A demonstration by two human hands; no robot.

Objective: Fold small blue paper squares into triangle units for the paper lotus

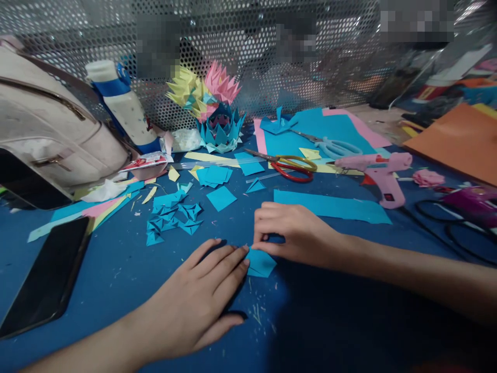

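A small blue piece of paper (262, 264), partly folded, lies on the blue tabletop (310, 321) between my hands. My left hand (209, 290) rests flat with its fingers stretched out, the fingertips touching the paper's left edge. Above the paper, my right hand (289, 228) is closed in a pinch at its upper edge; fingers cover that spot. Several folded blue paper pieces (171, 215) sit in a cluster beyond my left hand. A blue paper square (221, 198) and a stack of blue squares (214, 176) lie farther back.
Behind stand folded paper flowers (221, 127), a bottle (122, 103) and a backpack (58, 114). Red-and-yellow-handled scissors (293, 168), a blue paper strip (334, 206) and a pink glue gun (382, 173) with a cord lie right. A phone (48, 274) is at left.
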